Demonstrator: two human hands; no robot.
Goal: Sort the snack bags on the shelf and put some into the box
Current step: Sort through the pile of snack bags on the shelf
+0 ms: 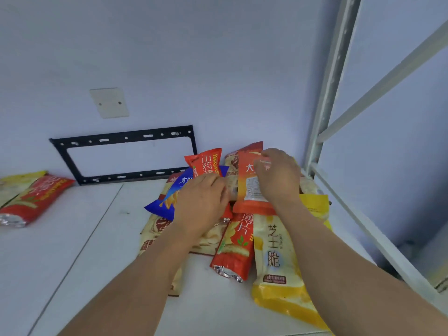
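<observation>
Beside the long yellow foil snack bag (278,260), the right hand (278,180) grips an orange-red foil packet (249,187) (left hand (201,202) rests flat, fingers relaxed, on the pile).

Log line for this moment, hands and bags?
left hand: on pile, grip unclear | right hand: holds orange bag | yellow bag: flat on shelf | box: not in view

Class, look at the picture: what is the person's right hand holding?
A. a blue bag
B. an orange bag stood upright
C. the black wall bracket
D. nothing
B: the right hand grips the upright orange bag at the back of the pile, near its top.
</observation>
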